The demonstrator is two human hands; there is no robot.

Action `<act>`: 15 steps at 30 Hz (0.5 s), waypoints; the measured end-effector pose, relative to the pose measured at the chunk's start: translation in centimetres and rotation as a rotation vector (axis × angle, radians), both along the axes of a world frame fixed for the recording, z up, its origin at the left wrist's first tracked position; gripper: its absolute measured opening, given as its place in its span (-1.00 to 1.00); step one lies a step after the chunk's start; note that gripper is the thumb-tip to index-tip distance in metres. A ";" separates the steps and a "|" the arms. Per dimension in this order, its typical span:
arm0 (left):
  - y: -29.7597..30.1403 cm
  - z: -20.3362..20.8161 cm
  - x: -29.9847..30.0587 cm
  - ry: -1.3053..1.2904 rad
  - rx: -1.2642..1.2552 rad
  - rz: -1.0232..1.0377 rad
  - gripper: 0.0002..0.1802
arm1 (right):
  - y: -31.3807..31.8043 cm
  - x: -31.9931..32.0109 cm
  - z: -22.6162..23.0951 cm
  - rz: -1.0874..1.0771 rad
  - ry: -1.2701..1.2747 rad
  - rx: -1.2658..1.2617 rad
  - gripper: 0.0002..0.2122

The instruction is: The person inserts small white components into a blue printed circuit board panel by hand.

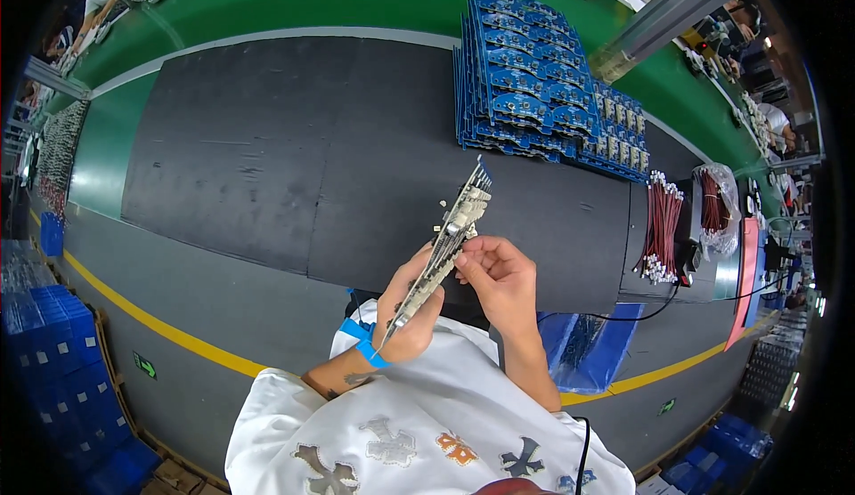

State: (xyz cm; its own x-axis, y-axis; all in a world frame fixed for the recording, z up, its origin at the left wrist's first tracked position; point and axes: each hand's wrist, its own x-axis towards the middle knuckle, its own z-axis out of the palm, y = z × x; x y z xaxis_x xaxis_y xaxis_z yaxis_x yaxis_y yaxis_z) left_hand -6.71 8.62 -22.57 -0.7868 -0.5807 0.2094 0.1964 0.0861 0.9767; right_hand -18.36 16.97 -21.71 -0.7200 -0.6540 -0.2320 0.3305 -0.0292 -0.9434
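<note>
Over the near edge of the black mat, my left hand is wrapped round the lower part of a circuit board panel. The panel is tilted and seen nearly edge-on, with cream-white connectors and pins along its side. My right hand is closed in a pinch against the panel's right face. What lies between its fingertips is hidden. A blue wrist strap is on my left wrist. Just left of the panel, small whitish pieces show against the mat.
Blue circuit boards stand in a tall stack at the back, with more boards carrying pale parts beside them. To the right are a bundle of dark-red wires and a clear bag of wires. A black cable hangs at the front edge.
</note>
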 end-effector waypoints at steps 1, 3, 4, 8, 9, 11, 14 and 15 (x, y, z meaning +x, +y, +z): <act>-0.1 0.3 -0.2 0.047 0.099 -0.015 -0.49 | 0.0 -0.1 -0.1 0.015 -0.001 0.002 -0.86; -0.6 0.8 -0.3 0.028 0.051 -0.046 -0.49 | 0.2 -0.5 -0.1 0.037 0.033 0.029 -0.87; -0.7 0.9 -0.3 0.008 0.004 -0.076 -0.49 | 0.3 -0.6 -0.1 0.059 0.067 0.059 -0.87; -0.4 0.2 -0.1 0.009 0.050 -0.018 -0.49 | -0.2 -0.5 -0.2 0.040 0.071 0.007 -0.87; -0.6 0.3 -0.1 -0.010 -0.018 -0.023 -0.49 | -0.3 -0.4 -0.3 0.036 0.082 -0.026 -0.86; -0.8 0.3 -0.1 -0.027 -0.086 -0.028 -0.49 | -0.5 -0.3 -0.4 0.031 0.095 -0.060 -0.86; -0.8 0.0 -0.1 -0.006 -0.168 -0.012 -0.50 | -0.6 -0.4 -0.4 0.027 0.057 -0.049 -0.85; -0.7 0.1 -0.1 -0.016 -0.072 -0.006 -0.51 | -0.6 -0.5 -0.4 0.030 0.055 -0.052 -0.86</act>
